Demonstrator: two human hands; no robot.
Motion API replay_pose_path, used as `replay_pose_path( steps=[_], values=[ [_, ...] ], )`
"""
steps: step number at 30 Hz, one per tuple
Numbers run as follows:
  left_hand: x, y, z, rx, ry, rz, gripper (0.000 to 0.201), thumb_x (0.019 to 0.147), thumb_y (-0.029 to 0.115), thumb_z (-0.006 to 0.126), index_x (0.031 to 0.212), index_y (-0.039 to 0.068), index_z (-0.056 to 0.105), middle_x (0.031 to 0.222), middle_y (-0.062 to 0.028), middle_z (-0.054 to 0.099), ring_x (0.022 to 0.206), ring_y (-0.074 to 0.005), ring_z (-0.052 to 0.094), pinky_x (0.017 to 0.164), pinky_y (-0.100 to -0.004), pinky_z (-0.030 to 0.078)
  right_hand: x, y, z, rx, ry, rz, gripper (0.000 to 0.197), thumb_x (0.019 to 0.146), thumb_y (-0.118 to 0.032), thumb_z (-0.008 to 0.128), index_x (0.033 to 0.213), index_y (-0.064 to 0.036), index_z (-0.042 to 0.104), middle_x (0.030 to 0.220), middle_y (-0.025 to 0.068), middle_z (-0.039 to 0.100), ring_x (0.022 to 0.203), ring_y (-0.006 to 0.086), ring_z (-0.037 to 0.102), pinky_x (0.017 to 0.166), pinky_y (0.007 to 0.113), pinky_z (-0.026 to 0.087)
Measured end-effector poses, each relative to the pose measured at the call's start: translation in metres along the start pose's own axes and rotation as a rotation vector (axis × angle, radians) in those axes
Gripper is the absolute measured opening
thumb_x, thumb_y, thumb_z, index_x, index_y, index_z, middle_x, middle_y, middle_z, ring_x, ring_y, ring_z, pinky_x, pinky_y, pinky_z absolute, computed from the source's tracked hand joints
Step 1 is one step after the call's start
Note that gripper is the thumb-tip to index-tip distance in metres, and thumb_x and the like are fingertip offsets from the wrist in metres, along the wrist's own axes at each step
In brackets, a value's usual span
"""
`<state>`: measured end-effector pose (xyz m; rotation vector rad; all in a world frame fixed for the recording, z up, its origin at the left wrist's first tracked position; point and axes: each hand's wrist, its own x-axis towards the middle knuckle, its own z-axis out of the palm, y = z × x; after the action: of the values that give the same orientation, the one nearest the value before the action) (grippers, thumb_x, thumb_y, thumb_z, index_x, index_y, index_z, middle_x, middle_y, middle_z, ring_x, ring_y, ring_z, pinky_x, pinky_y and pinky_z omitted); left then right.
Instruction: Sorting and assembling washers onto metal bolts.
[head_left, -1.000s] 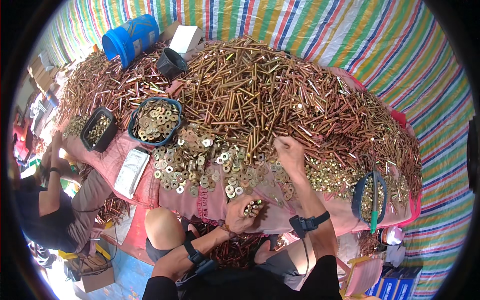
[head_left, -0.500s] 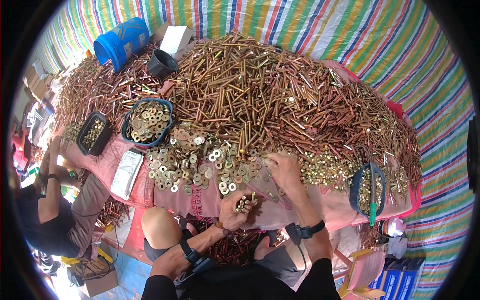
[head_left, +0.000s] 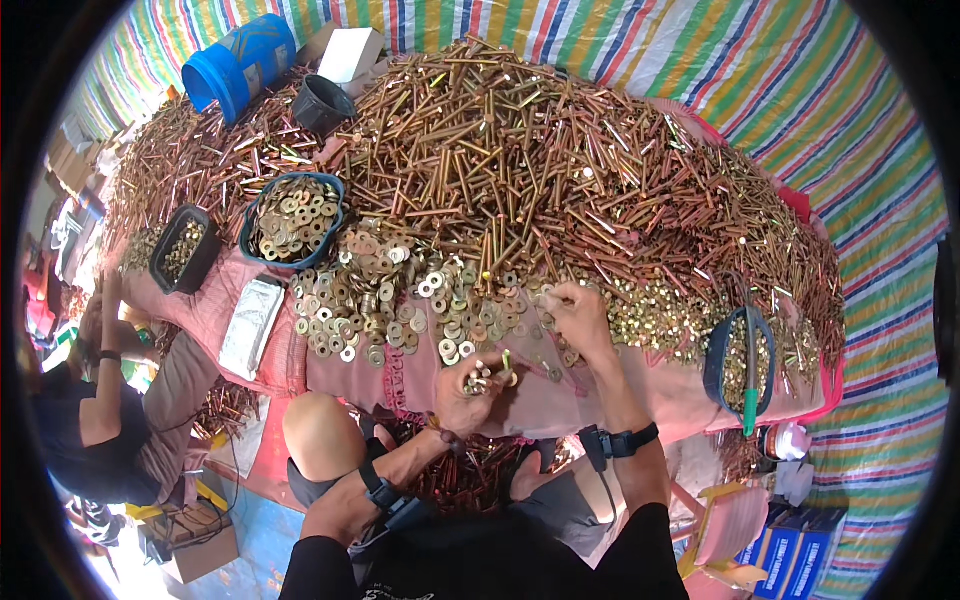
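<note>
Your left hand (head_left: 470,392) is closed around a small bundle of short brass-coloured metal bolts (head_left: 482,378), held just off the near edge of the pink-covered worktop (head_left: 420,385), while your right hand (head_left: 578,315) has its fingers pinched down among the loose flat golden washers (head_left: 400,310) at the foot of the big heap of long bolts (head_left: 520,150). The bolts look stiff, smooth and rather heavy together, likely to slip, so grip them around the shanks.
</note>
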<state>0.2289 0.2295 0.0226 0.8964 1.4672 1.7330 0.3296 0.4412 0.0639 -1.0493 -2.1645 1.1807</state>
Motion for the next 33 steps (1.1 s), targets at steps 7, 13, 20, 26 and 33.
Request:
replay_pose_path(
  steps=[7, 13, 20, 26, 33],
  values=[
    [0.007, -0.005, -0.003, -0.174, 0.090, -0.011, 0.020, 0.089, -0.001, 0.074, 0.108, -0.002, 0.068, 0.092, -0.0028, 0.071, 0.084, -0.0084, 0.065, 0.078, -0.0250, 0.054, -0.009, -0.010, -0.012, 0.288, -0.208, 0.245, 0.019, 0.093, -0.018, 0.072, 0.097, 0.0008, 0.071, 0.068, 0.0025, 0.065, 0.050, 0.0063, 0.057, 0.042, 0.021, 0.041],
    [0.004, 0.002, 0.000, 0.047, 0.065, 0.041, 0.021, 0.091, 0.001, 0.070, 0.111, 0.001, 0.069, 0.089, -0.0026, 0.072, 0.080, -0.0084, 0.065, 0.072, -0.0256, 0.053, -0.013, -0.007, -0.012, 0.225, -0.261, 0.238, 0.023, 0.094, -0.020, 0.070, 0.097, 0.0027, 0.072, 0.072, 0.0043, 0.068, 0.051, 0.0070, 0.057, 0.043, 0.023, 0.041],
    [0.001, -0.001, 0.001, 0.130, 0.032, 0.036, 0.021, 0.090, 0.003, 0.070, 0.111, 0.002, 0.069, 0.087, -0.0031, 0.072, 0.081, -0.0078, 0.065, 0.073, -0.0253, 0.053, 0.018, -0.005, 0.003, -0.308, 0.233, -0.153, 0.022, 0.089, -0.020, 0.070, 0.095, 0.0007, 0.072, 0.089, 0.0243, 0.069, 0.086, 0.0380, 0.068, 0.077, 0.049, 0.052],
    [0.004, -0.006, 0.005, 0.068, -0.011, 0.027, 0.021, 0.091, 0.003, 0.068, 0.112, 0.003, 0.069, 0.087, -0.0041, 0.073, 0.081, -0.0088, 0.067, 0.073, -0.0256, 0.054, 0.036, 0.006, 0.009, -0.468, 0.313, -0.178, 0.025, 0.087, -0.020, 0.075, 0.097, 0.0026, 0.070, 0.092, 0.0183, 0.069, 0.081, 0.0322, 0.068, 0.070, 0.049, 0.052],
    [0.003, 0.002, 0.000, 0.178, 0.032, 0.043, 0.018, 0.092, 0.000, 0.069, 0.110, -0.001, 0.067, 0.089, -0.0057, 0.074, 0.083, -0.0100, 0.069, 0.076, -0.0255, 0.056, -0.021, -0.041, -0.011, 0.503, -0.040, 0.073, 0.037, 0.094, -0.014, 0.071, 0.122, 0.0056, 0.057, 0.080, 0.0097, 0.067, 0.070, 0.0095, 0.062, 0.057, 0.022, 0.048]
  ],
)
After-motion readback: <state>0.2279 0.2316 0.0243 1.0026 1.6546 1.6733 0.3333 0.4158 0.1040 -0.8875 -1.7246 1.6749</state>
